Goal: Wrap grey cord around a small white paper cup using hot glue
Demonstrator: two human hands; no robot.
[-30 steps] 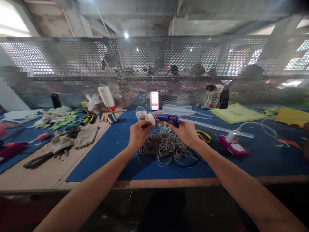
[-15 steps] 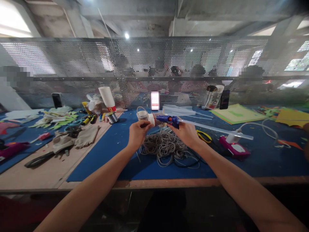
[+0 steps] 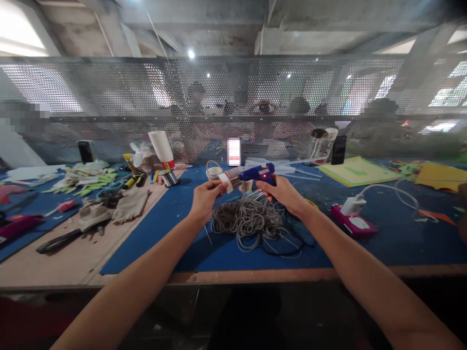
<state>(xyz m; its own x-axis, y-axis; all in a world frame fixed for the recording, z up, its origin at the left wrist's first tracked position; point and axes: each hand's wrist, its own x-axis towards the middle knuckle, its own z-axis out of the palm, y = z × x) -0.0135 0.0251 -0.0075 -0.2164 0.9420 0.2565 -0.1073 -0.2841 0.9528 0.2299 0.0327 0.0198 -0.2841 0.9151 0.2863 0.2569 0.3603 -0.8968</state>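
My left hand [image 3: 205, 198] is closed on a white paper cup [image 3: 226, 179], which lies tilted on its side in the air with a brownish band around part of it. A blue hot glue gun [image 3: 257, 172] is gripped in my right hand [image 3: 286, 195], its nozzle pointing left at the cup; whether the tip touches is too small to tell. From the gun's back a long clear glue stick sticks out to the right. Below both hands lies a tangled heap of grey cord [image 3: 251, 221]. Behind the left hand stands a small white basket-like cup [image 3: 213, 171] with a looped handle.
Stacked paper cups [image 3: 160, 146] lean on a tin [image 3: 169, 178] at the back left. Gloves [image 3: 131, 205] and scissors [image 3: 109, 189] lie at left. A purple power socket [image 3: 353, 222] with a white plug sits at right, near coloured sheets [image 3: 353, 172]. A perforated metal screen [image 3: 219, 92] stands behind.
The glue gun has turned, so its glue stick now slants upward instead of down to the right. My left hand has tilted the cup and shifted slightly left.
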